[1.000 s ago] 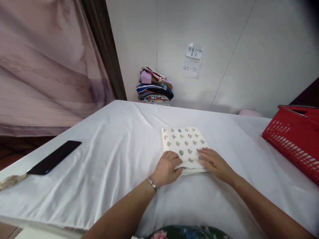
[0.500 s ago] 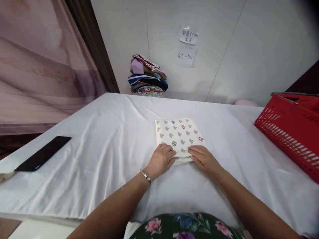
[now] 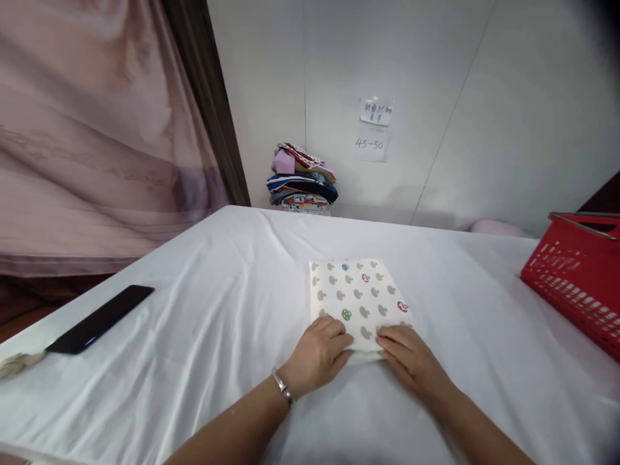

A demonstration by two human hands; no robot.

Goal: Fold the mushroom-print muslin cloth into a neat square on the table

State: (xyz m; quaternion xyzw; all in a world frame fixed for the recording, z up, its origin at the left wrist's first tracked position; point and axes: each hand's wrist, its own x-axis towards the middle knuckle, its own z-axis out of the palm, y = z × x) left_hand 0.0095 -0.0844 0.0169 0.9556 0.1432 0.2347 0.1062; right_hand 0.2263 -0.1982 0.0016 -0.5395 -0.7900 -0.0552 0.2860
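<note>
A folded cream cloth (image 3: 357, 298) printed with small mushroom shapes lies flat in the middle of the white-covered table (image 3: 217, 323). My left hand (image 3: 317, 355) rests on the cloth's near left corner, fingers curled over the edge. A bracelet shows on that wrist. My right hand (image 3: 409, 358) lies on the near right corner, its fingers bent and pressing on the cloth's near edge. Both hands grip the near edge of the cloth.
A black phone (image 3: 99, 318) lies at the table's left edge. A red plastic basket (image 3: 576, 284) stands at the right. A stack of folded clothes (image 3: 301, 184) sits against the far wall, under two paper notes (image 3: 374, 126). A pink curtain (image 3: 97, 129) hangs at the left.
My hands have slid back toward me along the cloth to its near edge, and the right fingers have curled. The cloth stays folded in place; the camera has shifted.
</note>
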